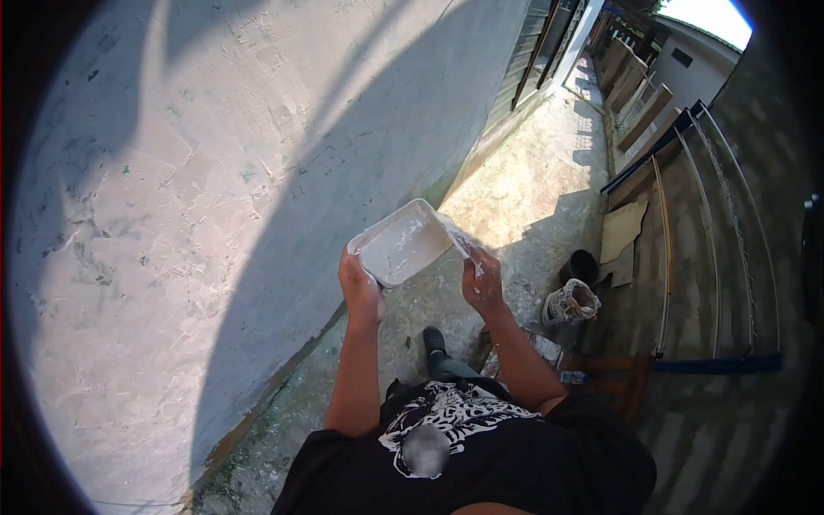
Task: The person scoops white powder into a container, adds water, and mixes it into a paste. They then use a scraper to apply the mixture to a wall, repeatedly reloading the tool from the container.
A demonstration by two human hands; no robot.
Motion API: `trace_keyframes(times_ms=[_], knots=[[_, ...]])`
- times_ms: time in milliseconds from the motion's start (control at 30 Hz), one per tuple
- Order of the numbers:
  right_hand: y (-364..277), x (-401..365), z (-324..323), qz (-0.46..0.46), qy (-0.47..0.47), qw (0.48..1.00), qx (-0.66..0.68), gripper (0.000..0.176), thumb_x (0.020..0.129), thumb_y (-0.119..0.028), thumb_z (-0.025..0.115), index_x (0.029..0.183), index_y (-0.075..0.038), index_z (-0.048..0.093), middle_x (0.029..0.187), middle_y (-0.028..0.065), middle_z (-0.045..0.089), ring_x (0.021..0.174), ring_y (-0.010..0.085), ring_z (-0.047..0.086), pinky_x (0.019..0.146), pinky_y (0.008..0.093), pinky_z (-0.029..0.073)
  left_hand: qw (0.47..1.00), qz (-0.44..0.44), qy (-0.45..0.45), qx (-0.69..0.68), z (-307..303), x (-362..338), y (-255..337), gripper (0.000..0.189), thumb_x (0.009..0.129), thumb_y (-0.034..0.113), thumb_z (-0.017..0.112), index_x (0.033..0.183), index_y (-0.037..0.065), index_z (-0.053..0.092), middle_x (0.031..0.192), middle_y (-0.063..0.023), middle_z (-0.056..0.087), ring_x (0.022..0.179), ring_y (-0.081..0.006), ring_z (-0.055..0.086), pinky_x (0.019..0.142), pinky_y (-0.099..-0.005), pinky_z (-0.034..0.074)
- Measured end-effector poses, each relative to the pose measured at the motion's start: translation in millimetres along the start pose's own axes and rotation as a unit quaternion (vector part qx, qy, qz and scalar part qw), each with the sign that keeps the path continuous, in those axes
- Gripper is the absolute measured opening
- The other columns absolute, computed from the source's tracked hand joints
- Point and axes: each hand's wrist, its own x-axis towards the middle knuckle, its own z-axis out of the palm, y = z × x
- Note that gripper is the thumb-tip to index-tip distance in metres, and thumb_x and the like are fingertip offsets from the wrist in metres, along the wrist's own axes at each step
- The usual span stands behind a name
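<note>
A pale rectangular tub [403,247], smeared inside with white paste, is held up in front of my body beside the plastered wall. My left hand [359,287] grips the tub's left end. At its right end, my right hand [482,279] is closed round a flat scraper [455,238] coated with white paste, whose blade lies against the tub's rim. White paste also spots the fingers of my right hand.
The rough grey-white wall [215,163] fills the left side. On the right stand a white bucket [566,304], a black bucket [581,268], leaning boards [622,232] and a rack with long rails [708,232]. A concrete path [524,184] runs ahead between the walls.
</note>
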Motion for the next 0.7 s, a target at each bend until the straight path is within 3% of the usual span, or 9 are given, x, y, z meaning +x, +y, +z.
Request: trace_keyframes(times_ms=[67,200,267,333,433,533,600,633,700], knots=[[10,6,-9,-0.040,-0.024,0.999,-0.011,0.039,0.080,0.014,0.059,0.115,-0.002,0.051,0.097,0.0249,0.065,0.086,0.0425,0.066,0.072,0.0449,0.055,0.999,-0.034,0.000,-0.016,17,-2,3,0.034,0.101,0.018,0.029,0.122,0.002,0.050,0.113,-0.0117,0.059,0.104,-0.0212,0.060,0.089,-0.0373,0.051],[58,0,-24,0.009,-0.076,0.995,0.062,0.035,0.082,0.013,0.056,0.114,0.001,0.054,0.099,0.0239,0.063,0.082,0.0444,0.064,0.076,0.0448,0.053,0.999,-0.035,-0.021,-0.006,27,10,-5,0.035,0.101,0.018,0.029,0.123,0.001,0.050,0.115,-0.0120,0.059,0.105,-0.0216,0.060,0.090,-0.0363,0.051],[83,4,-39,0.053,-0.146,0.987,-0.041,0.042,0.084,0.010,0.055,0.125,0.003,0.052,0.111,0.0240,0.061,0.090,0.0438,0.062,0.083,0.0436,0.051,0.998,-0.065,-0.012,-0.020,31,15,-8,0.034,0.101,0.018,0.029,0.123,0.000,0.050,0.115,-0.0125,0.059,0.106,-0.0215,0.059,0.089,-0.0354,0.051],[79,35,-63,0.168,-0.180,0.968,-0.050,0.046,0.089,-0.002,0.055,0.134,0.005,0.047,0.127,0.0245,0.055,0.117,0.0386,0.052,0.099,0.0419,0.043,0.998,-0.038,-0.041,0.010,35,22,-7,0.034,0.101,0.017,0.030,0.123,0.000,0.049,0.114,-0.0126,0.059,0.104,-0.0206,0.060,0.087,-0.0349,0.051],[94,92,-81,0.022,-0.155,0.985,-0.071,0.045,0.091,-0.004,0.055,0.134,0.004,0.047,0.126,0.0243,0.057,0.116,0.0380,0.053,0.098,0.0424,0.043,0.995,-0.004,-0.074,0.069,50,29,3,0.033,0.100,0.015,0.031,0.121,-0.001,0.050,0.110,-0.0124,0.060,0.098,-0.0187,0.061,0.084,-0.0337,0.052],[43,185,-99,0.002,-0.263,0.961,-0.085,0.038,0.090,-0.003,0.055,0.128,-0.002,0.055,0.119,0.0181,0.060,0.111,0.0353,0.056,0.095,0.0416,0.044,0.990,0.000,-0.079,0.114,62,34,4,0.032,0.099,0.015,0.033,0.118,-0.002,0.052,0.103,-0.0115,0.062,0.091,-0.0169,0.063,0.080,-0.0321,0.052],[23,219,-90,-0.074,-0.424,0.880,-0.199,0.030,0.087,-0.007,0.058,0.116,-0.008,0.062,0.107,0.0108,0.063,0.100,0.0300,0.060,0.091,0.0403,0.045,0.988,-0.004,-0.080,0.128,65,37,2,0.032,0.099,0.015,0.034,0.116,-0.003,0.054,0.100,-0.0109,0.063,0.087,-0.0160,0.063,0.077,-0.0312,0.052],[23,222,-78,-0.072,-0.425,0.880,-0.199,0.030,0.087,-0.007,0.058,0.116,-0.008,0.062,0.107,0.0108,0.063,0.100,0.0300,0.060,0.091,0.0403,0.045,0.988,0.001,-0.083,0.131,66,39,-1,0.032,0.099,0.016,0.035,0.114,-0.003,0.055,0.098,-0.0105,0.063,0.085,-0.0156,0.063,0.076,-0.0310,0.052],[23,222,-59,-0.288,-0.399,0.850,-0.187,0.021,0.084,-0.013,0.060,0.104,-0.011,0.067,0.092,0.0047,0.063,0.093,0.0241,0.060,0.089,0.0383,0.045,0.987,0.002,-0.086,0.133,71,38,-5,0.031,0.098,0.016,0.035,0.113,-0.002,0.057,0.096,-0.0101,0.064,0.083,-0.0152,0.063,0.074,-0.0308,0.051]])
